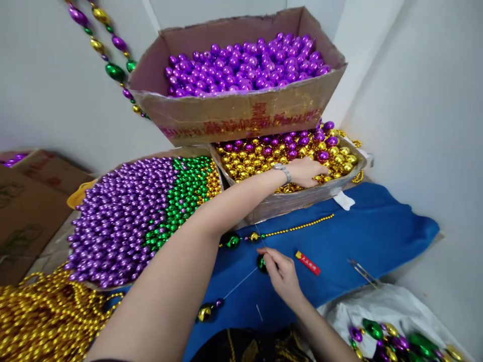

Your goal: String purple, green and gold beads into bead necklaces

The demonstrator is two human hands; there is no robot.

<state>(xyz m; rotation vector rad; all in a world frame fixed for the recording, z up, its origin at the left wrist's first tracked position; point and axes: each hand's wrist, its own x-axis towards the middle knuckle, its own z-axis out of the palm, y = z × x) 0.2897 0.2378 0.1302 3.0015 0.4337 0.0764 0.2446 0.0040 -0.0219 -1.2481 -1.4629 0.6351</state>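
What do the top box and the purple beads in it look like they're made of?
The box: brown corrugated cardboard, matte, with frayed edges and faded red print. The purple beads: probably plastic with a metallic coating, judging by the sharp mirror-like highlights; the core material cannot be confirmed.

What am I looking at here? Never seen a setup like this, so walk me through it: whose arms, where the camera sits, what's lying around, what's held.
There is no machine here: one camera sits on a person's head, looking forward and down at their own two bare arms. The left hand, with a wristwatch, reaches into a box of gold and purple beads and rests on them; whether it grips one is hidden. The right hand pinches a green bead on a thin string with its fingers. It works over a blue cloth, where a partly strung strand, a red label and metal tweezers or scissors lie. Behind stand a carton of purple beads and a tray of purple and green beads.
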